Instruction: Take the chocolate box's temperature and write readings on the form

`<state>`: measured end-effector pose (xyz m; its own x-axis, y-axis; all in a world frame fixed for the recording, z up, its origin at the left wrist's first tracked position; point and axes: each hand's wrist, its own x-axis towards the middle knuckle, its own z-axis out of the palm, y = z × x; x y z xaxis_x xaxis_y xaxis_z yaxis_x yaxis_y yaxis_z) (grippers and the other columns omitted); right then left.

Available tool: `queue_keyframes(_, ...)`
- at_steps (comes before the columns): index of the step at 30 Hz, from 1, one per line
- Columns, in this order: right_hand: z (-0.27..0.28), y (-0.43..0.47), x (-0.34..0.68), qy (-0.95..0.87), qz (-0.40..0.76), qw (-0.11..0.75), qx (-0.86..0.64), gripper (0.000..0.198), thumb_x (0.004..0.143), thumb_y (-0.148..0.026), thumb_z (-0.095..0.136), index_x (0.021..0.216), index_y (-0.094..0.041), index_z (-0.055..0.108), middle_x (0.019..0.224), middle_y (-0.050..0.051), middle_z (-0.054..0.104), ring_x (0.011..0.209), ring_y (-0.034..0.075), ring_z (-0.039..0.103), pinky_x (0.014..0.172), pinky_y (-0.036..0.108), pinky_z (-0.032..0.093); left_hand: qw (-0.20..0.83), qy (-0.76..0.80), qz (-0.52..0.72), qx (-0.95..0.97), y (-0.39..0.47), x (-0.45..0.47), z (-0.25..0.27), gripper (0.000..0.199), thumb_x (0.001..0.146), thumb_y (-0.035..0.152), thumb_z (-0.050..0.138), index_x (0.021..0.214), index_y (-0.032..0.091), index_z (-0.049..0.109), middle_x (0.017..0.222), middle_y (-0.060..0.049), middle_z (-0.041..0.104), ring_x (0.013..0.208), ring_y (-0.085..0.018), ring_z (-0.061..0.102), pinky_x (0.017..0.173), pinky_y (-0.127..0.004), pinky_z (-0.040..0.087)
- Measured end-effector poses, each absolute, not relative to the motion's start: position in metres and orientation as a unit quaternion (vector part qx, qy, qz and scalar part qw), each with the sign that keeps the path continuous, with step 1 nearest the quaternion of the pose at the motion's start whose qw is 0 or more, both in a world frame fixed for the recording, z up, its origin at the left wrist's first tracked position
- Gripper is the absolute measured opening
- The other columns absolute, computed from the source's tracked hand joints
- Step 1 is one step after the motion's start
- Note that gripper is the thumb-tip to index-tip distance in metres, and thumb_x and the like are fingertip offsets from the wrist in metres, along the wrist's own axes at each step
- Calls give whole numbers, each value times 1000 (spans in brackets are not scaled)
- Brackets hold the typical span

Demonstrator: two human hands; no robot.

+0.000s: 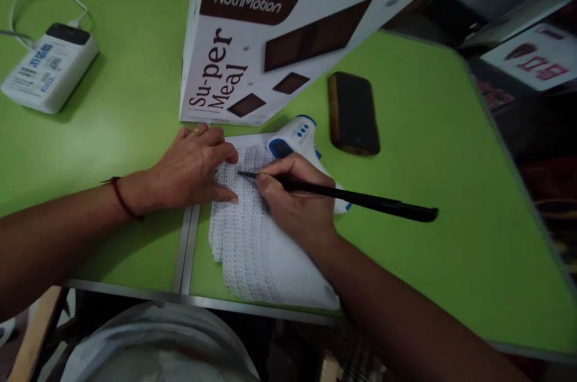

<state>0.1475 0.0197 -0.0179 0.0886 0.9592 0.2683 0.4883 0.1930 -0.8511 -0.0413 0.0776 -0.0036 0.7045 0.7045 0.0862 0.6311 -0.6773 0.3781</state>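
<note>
A long black pen (374, 199) lies in the grip of my right hand (304, 196), its tip touching or just above a stack of paper sheets (246, 244). Dense rows of small handwriting cover the left part of the top sheet, while its right part is blank. My left hand (193, 163) rests at the upper left edge of the sheets, thumb and forefinger apart, the other fingers partly curled. Just beyond my right hand, partly hidden by it, lies a white and blue handheld device (295, 133) resembling an infrared thermometer.
A large white NutriMotion box (252, 39) stands behind the papers. To its right lies a dark phone (354, 113) in a brown case. A white device (51, 69) with a cable sits far left. The green table (451, 190) has a metal seam (187, 250) under my left hand.
</note>
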Motion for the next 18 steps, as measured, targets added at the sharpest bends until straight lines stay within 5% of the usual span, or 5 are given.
queue_keyframes(18,-21,20,150,-618,241,470,-582,13,74,-18,60,63,-25,55,55,-5,55,50,13,51,49,29,45,157,387,115,901,81,-45,-2,69,63,56,88,117,18,67,119,-14,57,110,-34,49,97,-48,35)
